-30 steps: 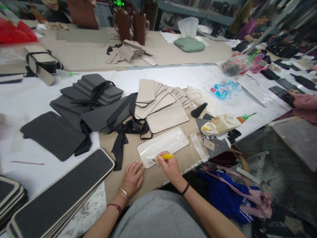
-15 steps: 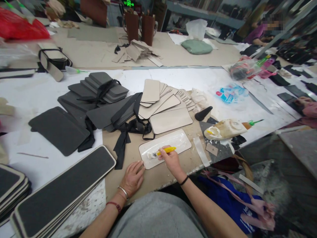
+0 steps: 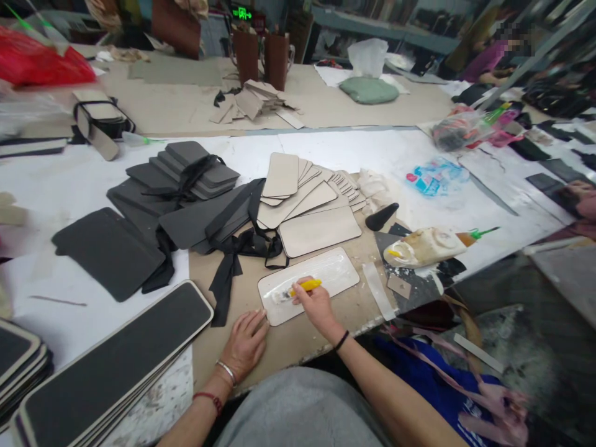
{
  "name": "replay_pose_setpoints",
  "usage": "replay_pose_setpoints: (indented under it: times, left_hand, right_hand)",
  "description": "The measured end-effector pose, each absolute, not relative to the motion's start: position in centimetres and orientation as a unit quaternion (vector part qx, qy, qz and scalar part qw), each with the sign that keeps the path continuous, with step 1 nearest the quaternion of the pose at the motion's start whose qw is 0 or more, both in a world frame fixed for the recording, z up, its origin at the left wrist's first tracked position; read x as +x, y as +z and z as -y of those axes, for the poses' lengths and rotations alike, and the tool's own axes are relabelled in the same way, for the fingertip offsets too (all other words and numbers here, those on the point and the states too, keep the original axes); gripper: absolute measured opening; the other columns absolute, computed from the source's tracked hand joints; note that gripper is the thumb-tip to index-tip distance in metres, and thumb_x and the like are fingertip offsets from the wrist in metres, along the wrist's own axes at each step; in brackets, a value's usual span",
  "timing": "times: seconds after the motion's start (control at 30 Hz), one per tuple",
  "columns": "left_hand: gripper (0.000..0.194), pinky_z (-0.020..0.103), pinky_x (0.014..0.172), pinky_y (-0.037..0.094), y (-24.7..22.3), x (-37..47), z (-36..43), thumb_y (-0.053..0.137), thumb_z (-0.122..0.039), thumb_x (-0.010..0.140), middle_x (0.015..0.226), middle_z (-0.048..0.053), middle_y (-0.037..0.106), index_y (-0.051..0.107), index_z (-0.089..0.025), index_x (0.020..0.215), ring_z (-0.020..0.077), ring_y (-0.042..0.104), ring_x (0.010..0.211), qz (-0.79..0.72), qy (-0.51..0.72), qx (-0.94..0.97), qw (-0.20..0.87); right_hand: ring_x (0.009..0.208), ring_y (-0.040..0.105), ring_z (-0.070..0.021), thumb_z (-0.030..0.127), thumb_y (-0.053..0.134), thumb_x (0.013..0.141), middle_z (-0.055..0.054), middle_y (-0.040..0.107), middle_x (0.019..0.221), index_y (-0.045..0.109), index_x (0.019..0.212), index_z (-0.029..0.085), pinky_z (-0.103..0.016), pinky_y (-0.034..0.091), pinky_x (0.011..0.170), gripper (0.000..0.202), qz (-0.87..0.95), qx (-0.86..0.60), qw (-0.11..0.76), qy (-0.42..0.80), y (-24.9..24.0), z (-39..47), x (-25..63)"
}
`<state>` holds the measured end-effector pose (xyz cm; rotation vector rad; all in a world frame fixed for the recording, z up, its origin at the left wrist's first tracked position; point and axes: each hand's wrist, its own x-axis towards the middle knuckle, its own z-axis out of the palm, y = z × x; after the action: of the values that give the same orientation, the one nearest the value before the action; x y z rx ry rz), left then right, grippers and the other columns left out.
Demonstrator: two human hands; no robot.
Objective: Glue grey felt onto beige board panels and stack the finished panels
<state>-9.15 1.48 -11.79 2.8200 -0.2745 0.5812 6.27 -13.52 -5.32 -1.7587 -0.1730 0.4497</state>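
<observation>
A pale rectangular panel [image 3: 336, 268] with rounded corners lies in front of me, its face coated with wet white glue. My right hand [image 3: 318, 308] is closed around a yellow-handled brush [image 3: 307, 286], whose bristles touch the glue near the panel's left part. Flat on the brown board rests my left hand [image 3: 244, 343], fingers stretched out, the tips at the panel's lower left corner. Just beyond lies a fanned pile of similar pale panels [image 3: 321, 230]. A glue-crusted plastic bottle [image 3: 426, 245], cut open at the side, lies to the right.
Dark grey panels [image 3: 112, 248] tied with black strips spread at the left. Long dark panels with pale edges [image 3: 116, 360] are stacked at the near left. A black tapered object [image 3: 382, 216] lies behind the bottle. At the far right another person's hand [image 3: 582, 194] shows.
The brush in my right hand has shifted slightly left along the panel, and white glue now covers more of its face. My left hand stays by the corner. The view has tilted slightly.
</observation>
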Motion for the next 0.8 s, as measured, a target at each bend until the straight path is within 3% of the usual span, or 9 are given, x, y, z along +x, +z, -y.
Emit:
replay_pose_setpoints:
  times: [0.2, 0.4, 0.6, 0.8]
  left_hand:
    - [0.029, 0.042, 0.092, 0.042, -11.8, -9.2, -1.4, 0.044, -0.010, 0.078, 0.113, 0.011, 0.061, 0.060, -0.017, 0.101, 0.0231, 0.050, 0.110, 0.096, 0.204, 0.967, 0.119]
    - [0.028, 0.041, 0.092, 0.043, -11.7, -8.9, -1.6, 0.043, -0.010, 0.078, 0.112, 0.011, 0.061, 0.061, -0.017, 0.099, 0.0219, 0.050, 0.110, 0.088, 0.200, 0.965, 0.143]
    - [0.033, 0.043, 0.089, 0.046, -9.6, -8.9, -1.2, 0.046, -0.008, 0.071, 0.109, 0.010, 0.062, 0.060, -0.020, 0.099, 0.0220, 0.054, 0.104, 0.056, 0.164, 0.966, 0.190]
    - [0.032, 0.037, 0.087, 0.049, -7.8, -7.5, -1.0, 0.052, -0.012, 0.073, 0.106, 0.010, 0.061, 0.055, -0.020, 0.103, 0.0198, 0.056, 0.099, -0.046, 0.139, 0.945, 0.291]
  right_hand:
    - [0.055, 0.062, -0.0206, 0.062, 0.057, 0.064, -0.004, 0.063, 0.060, 0.056, 0.075, 0.019, -0.033, 0.050, 0.058, 0.045, -0.033, -0.845, 0.533, 0.024, -5.3, 22.1, 15.4]
    - [0.059, 0.062, -0.0210, 0.063, 0.047, 0.071, -0.005, 0.064, 0.060, 0.058, 0.078, 0.018, -0.033, 0.048, 0.062, 0.047, 0.006, -0.899, 0.435, -0.040, -4.2, 26.7, 15.9]
    - [0.055, 0.059, -0.0243, 0.064, 0.037, 0.075, -0.007, 0.063, 0.058, 0.063, 0.079, 0.020, -0.033, 0.041, 0.052, 0.052, 0.070, -0.952, 0.295, -0.047, -3.4, 27.1, 12.7]
    - [0.048, 0.055, -0.0263, 0.060, 0.048, 0.070, -0.007, 0.059, 0.053, 0.067, 0.067, 0.030, -0.037, 0.040, 0.045, 0.036, 0.086, -0.959, 0.270, 0.023, -3.2, 27.8, 14.9]
